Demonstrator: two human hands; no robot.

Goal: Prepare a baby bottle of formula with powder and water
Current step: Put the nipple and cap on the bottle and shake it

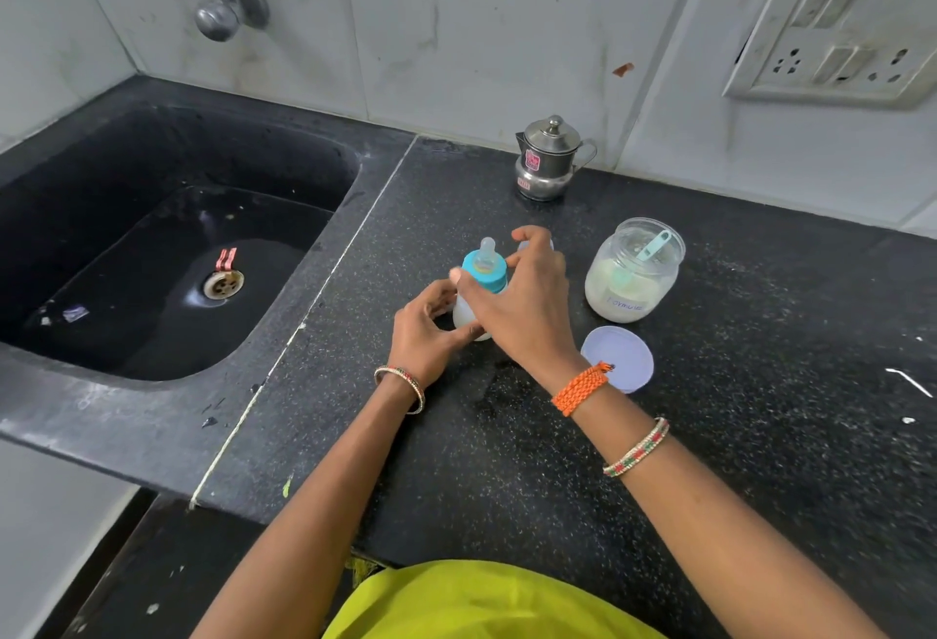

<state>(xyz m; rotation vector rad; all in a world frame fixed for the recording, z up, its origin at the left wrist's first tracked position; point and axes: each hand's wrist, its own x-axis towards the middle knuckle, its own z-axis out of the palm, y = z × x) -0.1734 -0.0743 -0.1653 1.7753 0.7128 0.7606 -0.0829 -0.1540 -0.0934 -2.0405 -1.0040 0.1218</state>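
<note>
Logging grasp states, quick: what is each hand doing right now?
Left hand: grips the baby bottle low on its body.
Right hand: grips the bottle's blue collar.

Black speckled counter (557, 461), baby bottle (469, 314), formula jar (631, 278), lid (626, 352), steel pot (547, 161)

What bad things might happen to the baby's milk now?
The formula jar stands open with its lid off beside it, so dust could get in or an arm could knock it over. Both hands, left and right, grip the bottle; if the blue collar goes on crooked, milk may leak.
</note>
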